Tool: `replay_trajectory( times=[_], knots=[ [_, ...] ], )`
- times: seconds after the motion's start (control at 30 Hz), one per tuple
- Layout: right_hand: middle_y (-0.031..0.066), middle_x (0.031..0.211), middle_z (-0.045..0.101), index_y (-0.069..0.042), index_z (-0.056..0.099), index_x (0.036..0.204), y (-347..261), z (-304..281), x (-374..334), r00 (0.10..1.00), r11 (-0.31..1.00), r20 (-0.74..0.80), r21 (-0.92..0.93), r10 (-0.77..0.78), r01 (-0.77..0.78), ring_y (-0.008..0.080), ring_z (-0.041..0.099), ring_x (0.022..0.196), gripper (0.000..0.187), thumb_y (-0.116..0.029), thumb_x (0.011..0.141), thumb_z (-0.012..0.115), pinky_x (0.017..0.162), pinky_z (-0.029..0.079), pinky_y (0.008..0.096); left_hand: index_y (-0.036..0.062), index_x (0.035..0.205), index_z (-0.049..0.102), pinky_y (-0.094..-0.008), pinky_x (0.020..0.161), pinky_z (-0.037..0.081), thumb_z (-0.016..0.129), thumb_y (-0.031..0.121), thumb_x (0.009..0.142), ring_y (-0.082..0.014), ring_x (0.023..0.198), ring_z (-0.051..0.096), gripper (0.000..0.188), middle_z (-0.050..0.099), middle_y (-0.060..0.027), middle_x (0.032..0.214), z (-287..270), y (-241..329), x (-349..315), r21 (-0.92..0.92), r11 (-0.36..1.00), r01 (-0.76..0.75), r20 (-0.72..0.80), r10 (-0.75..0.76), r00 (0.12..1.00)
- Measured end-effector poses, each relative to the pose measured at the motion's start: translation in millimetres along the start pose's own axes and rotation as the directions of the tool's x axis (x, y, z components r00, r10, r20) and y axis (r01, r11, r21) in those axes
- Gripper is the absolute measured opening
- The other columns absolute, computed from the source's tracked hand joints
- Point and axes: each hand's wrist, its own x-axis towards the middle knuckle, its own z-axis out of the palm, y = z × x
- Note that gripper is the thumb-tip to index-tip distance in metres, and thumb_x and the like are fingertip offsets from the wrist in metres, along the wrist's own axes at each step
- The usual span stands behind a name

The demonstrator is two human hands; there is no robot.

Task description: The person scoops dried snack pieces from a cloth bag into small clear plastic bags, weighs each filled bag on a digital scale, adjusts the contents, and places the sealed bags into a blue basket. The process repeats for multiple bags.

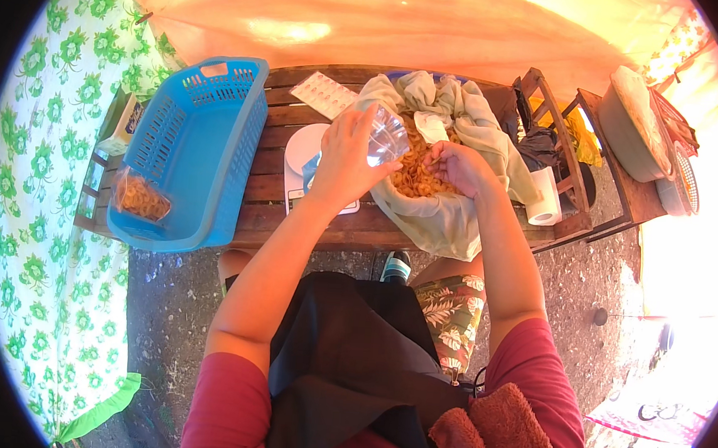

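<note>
Brown slatted wooden table [272, 164] bears orange-brown curled snack pieces [415, 178] in pale-green cloth [433, 229], right. Left hand [347, 161] grips a clear plastic bag [388, 136]; right hand [463, 169], half-curled over the pieces, contents unclear. Bag tilting could spill pieces.

Brightly lit, warmed by light through the orange tarp [439, 30] and streaked there with pale glare. Washed out to white along the right. Glinting on the clear plastic [388, 137]. Fairly crisp around the table [266, 188], softer toward the rim. Bowed by the fisheye, with black corners.
</note>
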Motion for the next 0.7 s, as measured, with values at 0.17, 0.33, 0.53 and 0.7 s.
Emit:
replay_trajectory(
  times=[0.17, 0.33, 0.53, 0.7],
  knots=[
    [0.0092, 0.098, 0.067, -0.01, 0.055, 0.093, -1.0, 4.3, -3.0, 1.0, 1.0, -0.018, 0.013, -0.013, 0.014, 0.0138, 0.058, 0.083, 0.01, -0.017, 0.094, 0.049, 0.076, 0.046, 0.0272, 0.0048, 0.142, 0.035, -0.0507, 0.104, 0.031, 0.084, 0.033, 0.068, -0.0375, 0.126, 0.04, 0.093, 0.045, -0.0203, 0.129, 0.4, -0.4, -0.8, 0.009, 1.0, -0.017, -0.006, 0.017, 1.0],
    [0.0119, 0.106, 0.067, -0.008, 0.058, 0.102, 0.6, 3.7, -5.3, 0.993, 0.999, -0.11, 0.003, -0.033, 0.034, 0.0115, 0.061, 0.082, 0.013, -0.019, 0.098, 0.054, 0.072, 0.05, 0.0234, 0.0071, 0.144, 0.033, -0.047, 0.101, 0.039, 0.083, 0.032, 0.071, -0.0388, 0.123, 0.043, 0.092, 0.043, -0.0187, 0.133, 0.3, 0.6, -3.1, 0.05, 0.999, 0.0, 0.013, -0.001, 1.0],
    [0.0094, 0.106, 0.065, -0.004, 0.06, 0.118, 3.9, -2.2, -3.7, 0.992, 0.995, -0.114, 0.089, -0.044, 0.054, 0.0132, 0.062, 0.086, 0.026, -0.018, 0.097, 0.055, 0.074, 0.052, 0.0242, 0.0072, 0.144, 0.033, -0.0476, 0.102, 0.039, 0.083, 0.032, 0.071, -0.0392, 0.124, 0.043, 0.092, 0.041, -0.0185, 0.135, 0.9, 2.3, -4.3, 0.049, 0.999, 0.004, 0.027, -0.005, 1.0],
    [0.0071, 0.104, 0.061, 0.0, 0.059, 0.117, 6.1, -3.1, -0.6, 0.992, 0.992, -0.107, 0.105, -0.062, 0.073, 0.0145, 0.058, 0.097, 0.026, -0.014, 0.097, 0.051, 0.083, 0.05, 0.0265, 0.0071, 0.144, 0.033, -0.0476, 0.102, 0.038, 0.083, 0.032, 0.071, -0.039, 0.124, 0.042, 0.091, 0.041, -0.0182, 0.135, 1.7, 2.9, -4.5, 0.037, 0.999, 0.017, 0.034, -0.018, 0.999]
  ],
)
